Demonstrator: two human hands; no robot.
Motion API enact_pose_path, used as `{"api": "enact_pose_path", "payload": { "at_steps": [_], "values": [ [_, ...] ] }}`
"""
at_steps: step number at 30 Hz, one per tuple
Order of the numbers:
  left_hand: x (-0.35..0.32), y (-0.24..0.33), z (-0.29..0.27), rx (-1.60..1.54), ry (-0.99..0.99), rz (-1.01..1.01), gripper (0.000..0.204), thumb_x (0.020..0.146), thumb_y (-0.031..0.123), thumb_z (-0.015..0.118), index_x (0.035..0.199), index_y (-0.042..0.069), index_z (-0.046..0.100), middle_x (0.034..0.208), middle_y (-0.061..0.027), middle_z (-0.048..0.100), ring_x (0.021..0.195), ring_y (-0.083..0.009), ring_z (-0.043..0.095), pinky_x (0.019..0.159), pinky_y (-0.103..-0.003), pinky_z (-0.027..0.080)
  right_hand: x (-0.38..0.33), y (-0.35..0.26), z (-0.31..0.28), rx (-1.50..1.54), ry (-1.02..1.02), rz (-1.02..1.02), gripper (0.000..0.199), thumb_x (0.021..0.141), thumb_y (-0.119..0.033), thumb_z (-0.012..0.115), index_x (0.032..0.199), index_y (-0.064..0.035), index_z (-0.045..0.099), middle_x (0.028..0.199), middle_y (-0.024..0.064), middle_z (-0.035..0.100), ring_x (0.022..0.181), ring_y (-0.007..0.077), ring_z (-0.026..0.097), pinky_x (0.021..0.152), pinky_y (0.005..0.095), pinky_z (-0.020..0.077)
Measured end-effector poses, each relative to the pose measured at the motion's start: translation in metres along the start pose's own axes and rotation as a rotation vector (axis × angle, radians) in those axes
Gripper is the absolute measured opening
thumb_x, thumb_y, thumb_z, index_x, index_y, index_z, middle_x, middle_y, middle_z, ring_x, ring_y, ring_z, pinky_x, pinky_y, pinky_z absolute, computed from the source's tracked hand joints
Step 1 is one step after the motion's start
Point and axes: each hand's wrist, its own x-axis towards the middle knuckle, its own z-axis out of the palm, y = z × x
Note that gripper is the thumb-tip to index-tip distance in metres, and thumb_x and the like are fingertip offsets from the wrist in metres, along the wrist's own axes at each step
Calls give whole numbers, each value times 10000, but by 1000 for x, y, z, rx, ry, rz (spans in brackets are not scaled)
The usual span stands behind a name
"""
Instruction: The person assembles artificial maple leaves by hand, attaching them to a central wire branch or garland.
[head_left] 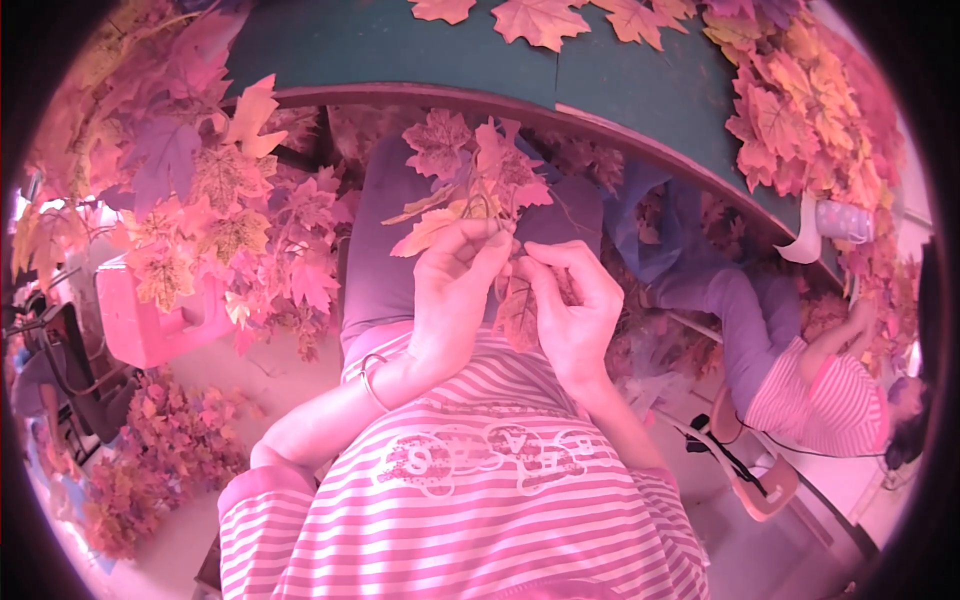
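A sprig of artificial maple leaves is held over the lap, just above the centre of the frame, and it is being worked on by both hands. As far as can be judged, the work is partway along: several orange and red leaves are already fanned out at the top of the sprig, while a single reddish-brown leaf hangs below, between the two hands, and does not yet appear to be set among the others. Whether it is attached to the stem cannot be told.

The left hand is closed around the lower stem of the sprig, its fingers curled and the thumb pressed near the top; a thin bangle is worn at its wrist. The right hand is closed in a pinch, its fingertips brought together at the stem just beside the left thumb, with the hanging leaf touching its palm side.

Much material is left about: heaps of loose leaves are seen at the left of the frame around a pink plastic stool, more are spread on the green table across the top, and a further heap lies at the upper right. At the right edge, a second person in a striped shirt is seated at the table.
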Motion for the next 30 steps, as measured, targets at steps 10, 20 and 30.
{"api": "enact_pose_path", "payload": {
  "at_steps": [10, 20, 30],
  "values": [
    [-2, -1, 3, 5, 29, 4, 132, 988, 64, 662, 1104, 1, 655, 999, -29, 699, 872, -67, 625, 780, -222, 504, 0, 1, -1, -17, 9, 51, 134, 916, 143, 648, 1032, 83, 676, 958, 72, 660, 858, 111, 684, 758, 217, 549],
    [1, -6, 1, 63, -101, 54, 70, 995, 52, 653, 1046, 5, 653, 901, -1, 665, 810, -53, 601, 732, -219, 490, 14, 0, -10, -85, -49, 71, 84, 888, 97, 696, 957, 54, 675, 846, 57, 667, 725, 76, 643, 650, 211, 513],
    [6, 25, -9, 491, -389, 2, 501, 1108, 293, 404, 1510, -5, 418, 1316, -111, 582, 1245, -183, 531, 1085, -312, 396, 37, 2, -11, 689, -65, 499, 233, 923, 31, 712, 1130, 9, 608, 965, 68, 701, 873, 119, 685, 802, 258, 577]
  ]
}}
